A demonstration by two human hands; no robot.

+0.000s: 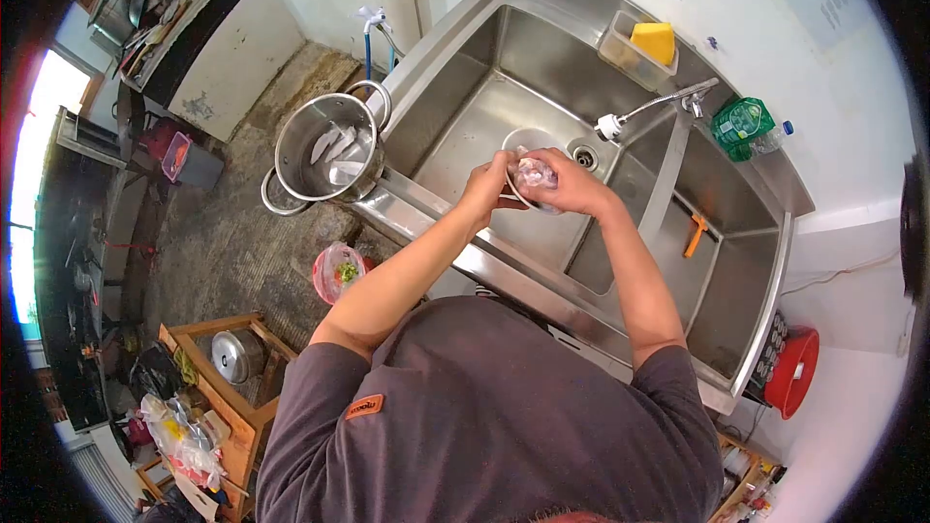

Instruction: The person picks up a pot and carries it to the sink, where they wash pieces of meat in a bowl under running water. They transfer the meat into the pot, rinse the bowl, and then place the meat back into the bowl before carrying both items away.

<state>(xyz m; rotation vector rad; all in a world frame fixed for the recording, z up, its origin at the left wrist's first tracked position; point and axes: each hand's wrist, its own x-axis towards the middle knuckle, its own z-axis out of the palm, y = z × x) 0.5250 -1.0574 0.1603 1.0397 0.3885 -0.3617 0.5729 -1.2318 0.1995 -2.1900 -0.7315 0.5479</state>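
Note:
Over the left basin of the steel sink (450, 169), my left hand (484, 189) is closed on the near left rim of a white bowl (528, 138). My right hand (573, 184) curls around a clump of pale pinkish-white food (535, 174) at the bowl's opening. Whether this is meat or something else I cannot make out. Both hands hide much of the bowl. A steel pot (281, 150) with two loop handles stands at the sink's left edge, with several pale slices (334, 143) inside.
The tap (668, 102) reaches over the sink near the drain (585, 155). Behind it sit a plastic tub (615, 44) with a yellow sponge (654, 42) and a green package (743, 126). An orange-handled tool (695, 235) lies in the right basin.

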